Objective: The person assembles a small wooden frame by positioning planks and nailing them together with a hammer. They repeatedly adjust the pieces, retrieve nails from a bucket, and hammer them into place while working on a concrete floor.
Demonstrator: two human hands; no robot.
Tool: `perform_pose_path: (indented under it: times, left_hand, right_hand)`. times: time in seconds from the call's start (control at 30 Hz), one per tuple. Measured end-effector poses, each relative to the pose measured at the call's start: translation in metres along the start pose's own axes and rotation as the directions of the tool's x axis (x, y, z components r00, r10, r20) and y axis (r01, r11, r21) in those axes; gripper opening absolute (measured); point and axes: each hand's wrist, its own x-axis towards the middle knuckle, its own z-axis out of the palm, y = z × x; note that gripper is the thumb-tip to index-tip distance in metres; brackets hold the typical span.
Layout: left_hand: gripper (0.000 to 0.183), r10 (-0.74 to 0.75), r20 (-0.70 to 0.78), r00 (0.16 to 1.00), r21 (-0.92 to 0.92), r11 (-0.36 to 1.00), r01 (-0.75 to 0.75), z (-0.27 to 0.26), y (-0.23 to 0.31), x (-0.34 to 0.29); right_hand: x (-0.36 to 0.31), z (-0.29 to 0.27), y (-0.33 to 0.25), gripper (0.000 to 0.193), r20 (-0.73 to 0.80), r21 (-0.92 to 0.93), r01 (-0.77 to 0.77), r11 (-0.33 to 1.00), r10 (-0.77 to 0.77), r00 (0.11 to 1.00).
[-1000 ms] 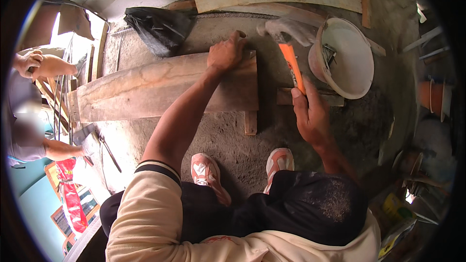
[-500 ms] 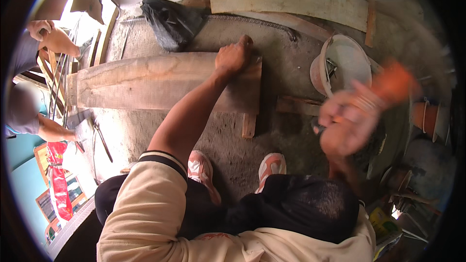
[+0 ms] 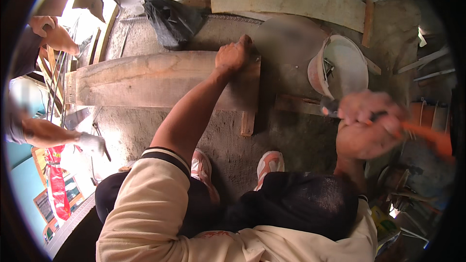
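Orange-handled hammer runs crosswise through the right hand, whose blurred fingers wrap around it; its length reaches right of the grip. The left hand rests curled at the wooden plank's far right corner; I cannot tell whether it pinches anything.

One hammer, one black bag and two shoes show.
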Motion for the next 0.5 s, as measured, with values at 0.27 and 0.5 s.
perform_pose_path:
  times: [0.27, 0.5]
  left_hand:
    - [0.034, -0.051, 0.007, 0.999, 0.086, 0.995, 0.050, -0.006, 0.011, 0.010]
    - [0.036, 0.007, 0.010, 1.000, 0.036, 0.999, -0.007, 0.003, -0.002, 0.001]
  right_hand:
    - [-0.022, 0.005, 0.078, 0.031, -0.093, -0.848, -0.328, 0.415, 0.493, 0.865]
    - [0.024, 0.009, -0.013, 0.033, 0.179, -0.206, -0.039, 0.978, 0.077, 0.981]
